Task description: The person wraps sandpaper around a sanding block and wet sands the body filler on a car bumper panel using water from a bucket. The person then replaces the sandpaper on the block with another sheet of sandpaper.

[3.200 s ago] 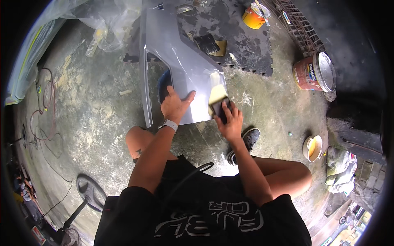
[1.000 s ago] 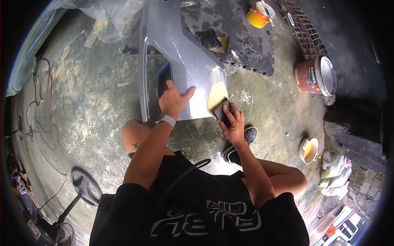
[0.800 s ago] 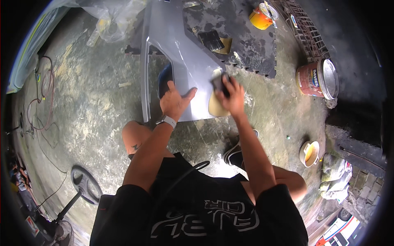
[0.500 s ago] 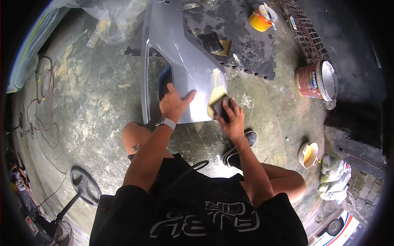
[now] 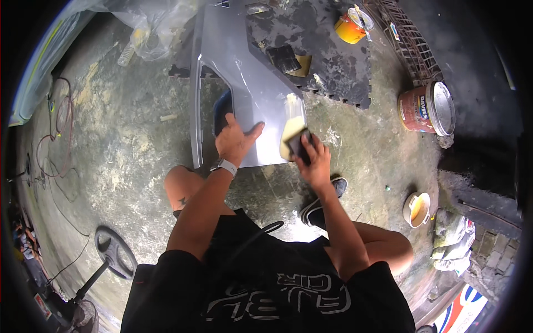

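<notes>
A silver-grey car body panel (image 5: 252, 100) stretches away in front of me, with a cream filler patch (image 5: 292, 129) along its right edge near the close end. My right hand (image 5: 315, 164) grips a dark sanding block (image 5: 300, 145), which lies against the lower right part of that patch. On the panel's left side, my left hand (image 5: 236, 143) holds the edge by the curved opening. Its thumb rests across the grey surface and its index finger points away from me; the other fingers are mostly hidden.
Beyond the panel's right side lie dark foam mats (image 5: 338, 72) with black and tan sheets (image 5: 286, 58). An orange-yellow can (image 5: 351, 30) and a large reddish bucket (image 5: 415, 111) stand at right, nearer a small tub (image 5: 416, 210). A steering wheel (image 5: 115, 252) is at lower left.
The right hand and sanding block have barely shifted on the filler patch. My left hand stays in place on the panel.
</notes>
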`<state>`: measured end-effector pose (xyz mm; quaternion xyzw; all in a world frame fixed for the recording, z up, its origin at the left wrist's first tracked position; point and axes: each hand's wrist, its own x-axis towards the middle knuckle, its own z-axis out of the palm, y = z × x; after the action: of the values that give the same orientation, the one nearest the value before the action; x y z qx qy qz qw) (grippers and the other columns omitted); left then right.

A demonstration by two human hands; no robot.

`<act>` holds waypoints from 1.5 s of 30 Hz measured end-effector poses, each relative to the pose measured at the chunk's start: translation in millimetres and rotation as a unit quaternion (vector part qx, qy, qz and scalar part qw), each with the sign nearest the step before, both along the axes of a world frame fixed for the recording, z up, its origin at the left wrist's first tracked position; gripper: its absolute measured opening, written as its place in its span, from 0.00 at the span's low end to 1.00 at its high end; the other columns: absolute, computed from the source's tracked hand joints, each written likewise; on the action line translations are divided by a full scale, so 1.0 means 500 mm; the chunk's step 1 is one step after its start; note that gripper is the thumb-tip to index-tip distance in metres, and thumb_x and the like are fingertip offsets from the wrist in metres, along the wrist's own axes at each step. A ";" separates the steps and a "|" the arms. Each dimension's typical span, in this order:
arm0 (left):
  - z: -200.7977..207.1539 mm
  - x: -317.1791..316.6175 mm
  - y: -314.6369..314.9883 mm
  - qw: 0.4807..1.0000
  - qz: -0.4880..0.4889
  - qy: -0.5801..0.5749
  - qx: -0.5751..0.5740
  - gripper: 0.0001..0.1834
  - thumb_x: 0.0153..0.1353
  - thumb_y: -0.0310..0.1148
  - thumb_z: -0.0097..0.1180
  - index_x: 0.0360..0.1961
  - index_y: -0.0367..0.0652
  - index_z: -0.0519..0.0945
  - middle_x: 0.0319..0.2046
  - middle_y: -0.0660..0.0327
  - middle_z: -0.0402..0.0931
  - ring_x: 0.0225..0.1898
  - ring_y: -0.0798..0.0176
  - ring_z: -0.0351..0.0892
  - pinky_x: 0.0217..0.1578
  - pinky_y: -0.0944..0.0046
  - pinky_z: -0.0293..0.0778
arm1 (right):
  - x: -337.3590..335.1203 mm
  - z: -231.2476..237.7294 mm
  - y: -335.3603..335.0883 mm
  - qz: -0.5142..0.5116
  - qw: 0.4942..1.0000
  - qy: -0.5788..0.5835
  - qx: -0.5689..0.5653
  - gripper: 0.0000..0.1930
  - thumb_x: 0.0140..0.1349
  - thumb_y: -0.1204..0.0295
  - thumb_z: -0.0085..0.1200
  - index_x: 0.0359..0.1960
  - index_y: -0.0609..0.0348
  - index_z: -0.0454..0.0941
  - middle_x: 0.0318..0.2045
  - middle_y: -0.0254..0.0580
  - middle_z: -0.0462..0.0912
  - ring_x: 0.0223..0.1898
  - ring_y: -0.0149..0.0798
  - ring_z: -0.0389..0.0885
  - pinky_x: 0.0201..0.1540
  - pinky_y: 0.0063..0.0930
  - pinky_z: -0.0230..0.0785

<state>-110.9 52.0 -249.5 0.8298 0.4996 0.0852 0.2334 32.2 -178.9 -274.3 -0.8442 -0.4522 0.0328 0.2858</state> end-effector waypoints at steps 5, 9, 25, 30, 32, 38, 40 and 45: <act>0.018 0.013 0.003 1.000 0.000 -0.002 -0.028 0.43 0.54 0.69 0.67 0.45 0.37 0.66 0.28 0.41 0.84 0.31 0.38 0.87 0.35 0.43 0.83 | 0.044 -0.012 0.047 -0.012 0.999 -0.012 0.037 0.36 0.53 0.59 0.73 0.67 0.40 0.78 0.68 0.49 0.73 0.59 0.57 0.73 0.66 0.50 0.63; 0.003 0.019 -0.002 1.000 -0.008 -0.020 -0.005 0.44 0.54 0.69 0.67 0.45 0.37 0.66 0.29 0.42 0.84 0.33 0.37 0.87 0.37 0.43 0.83 | 0.141 0.005 0.141 -0.021 1.000 0.018 -0.003 0.34 0.56 0.54 0.71 0.67 0.43 0.79 0.69 0.49 0.72 0.62 0.56 0.72 0.67 0.49 0.63; 0.004 0.016 -0.005 1.000 -0.007 -0.012 -0.027 0.44 0.55 0.70 0.66 0.46 0.38 0.66 0.28 0.42 0.84 0.32 0.38 0.88 0.36 0.45 0.84 | 0.150 0.007 0.157 -0.049 0.998 0.026 -0.032 0.33 0.59 0.51 0.67 0.67 0.44 0.78 0.70 0.51 0.72 0.63 0.59 0.71 0.69 0.51 0.61; -0.001 -0.001 0.002 1.000 -0.004 0.003 -0.020 0.44 0.55 0.70 0.66 0.46 0.38 0.66 0.28 0.42 0.84 0.31 0.37 0.88 0.36 0.44 0.84 | 0.025 -0.013 0.031 -0.005 1.000 -0.002 0.002 0.36 0.56 0.54 0.71 0.68 0.44 0.77 0.69 0.54 0.71 0.62 0.60 0.71 0.67 0.52 0.62; 0.004 -0.002 0.004 1.000 -0.002 0.004 -0.017 0.44 0.55 0.70 0.66 0.45 0.38 0.66 0.28 0.42 0.84 0.32 0.37 0.88 0.36 0.44 0.84 | -0.027 -0.004 -0.021 -0.003 1.000 -0.005 -0.017 0.37 0.55 0.56 0.72 0.69 0.43 0.76 0.69 0.56 0.70 0.62 0.61 0.71 0.66 0.53 0.63; 0.011 0.021 -0.003 1.000 0.000 0.005 -0.020 0.44 0.54 0.71 0.66 0.45 0.38 0.66 0.28 0.42 0.84 0.32 0.37 0.88 0.36 0.44 0.84 | 0.121 0.003 0.144 -0.065 0.996 0.032 -0.042 0.34 0.58 0.53 0.69 0.67 0.42 0.78 0.71 0.49 0.70 0.65 0.58 0.69 0.70 0.53 0.60; 0.011 0.023 -0.005 1.000 -0.002 -0.005 -0.024 0.45 0.54 0.71 0.66 0.45 0.38 0.66 0.29 0.42 0.84 0.33 0.37 0.88 0.36 0.44 0.84 | 0.164 0.024 0.186 -0.052 0.997 0.038 -0.045 0.32 0.60 0.54 0.67 0.67 0.41 0.78 0.72 0.46 0.70 0.66 0.58 0.69 0.71 0.52 0.59; 0.019 -0.002 0.002 0.999 0.007 0.013 -0.034 0.45 0.54 0.71 0.66 0.45 0.37 0.66 0.30 0.40 0.84 0.33 0.36 0.88 0.36 0.44 0.84 | 0.003 0.018 0.068 0.041 0.999 -0.019 0.004 0.36 0.55 0.59 0.72 0.68 0.41 0.76 0.67 0.53 0.73 0.61 0.58 0.72 0.65 0.52 0.63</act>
<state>-112.0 53.1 -240.1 0.8187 0.5114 0.0587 0.2546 33.8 -144.9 -265.1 -0.8242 -0.4919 0.0268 0.2794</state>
